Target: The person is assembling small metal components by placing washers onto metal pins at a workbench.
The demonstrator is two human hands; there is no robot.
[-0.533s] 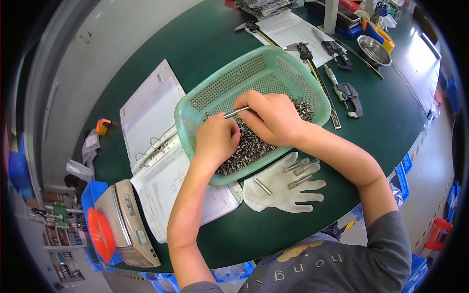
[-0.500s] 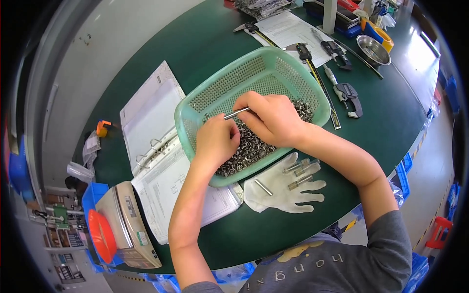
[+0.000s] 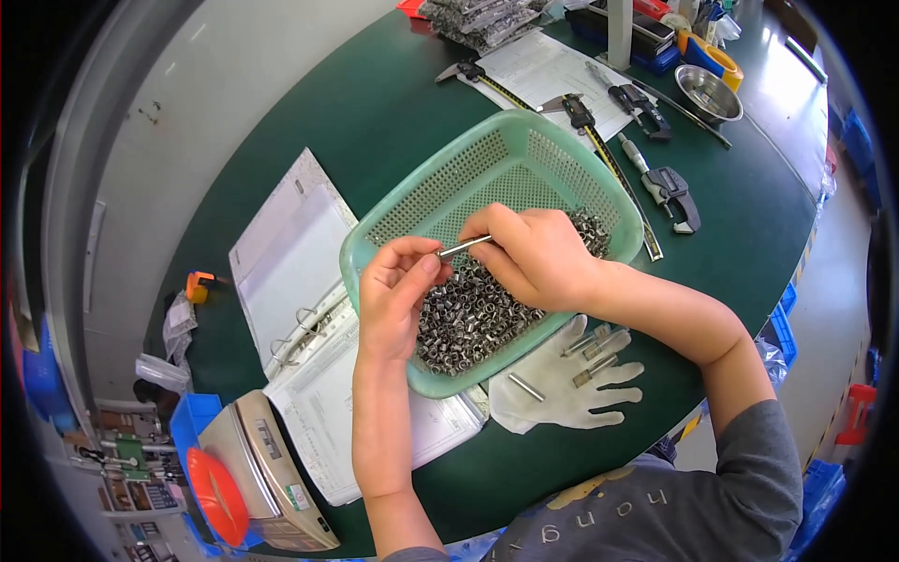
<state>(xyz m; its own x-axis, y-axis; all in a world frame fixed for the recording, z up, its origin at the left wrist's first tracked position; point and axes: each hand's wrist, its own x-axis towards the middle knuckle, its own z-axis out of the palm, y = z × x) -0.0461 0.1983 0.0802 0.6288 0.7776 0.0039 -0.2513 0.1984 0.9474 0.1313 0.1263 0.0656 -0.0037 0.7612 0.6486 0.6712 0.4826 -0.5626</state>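
While held level above pale green perforated plastic basket (image 3: 571, 159), thin silver metal pin (image 3: 464, 247) sits pinched at both ends — left hand (image 3: 398, 295) fingertips on one end, right hand (image 3: 534, 258) on other. Below: heap of small silver metal sleeves (image 3: 468, 318) in basket. Basket on dark green worktop (image 3: 375, 103) — white fabric glove (image 3: 571, 389) just beside.

— Any packages near the basket (image 3: 599, 178)?
— Clear bags (image 3: 482, 19) of metal parts, far behind it at the table edge. More small clear bags (image 3: 169, 332) lie left of it.
— Screens?
— A scale (image 3: 257, 468) with a display, near-left of the basket.
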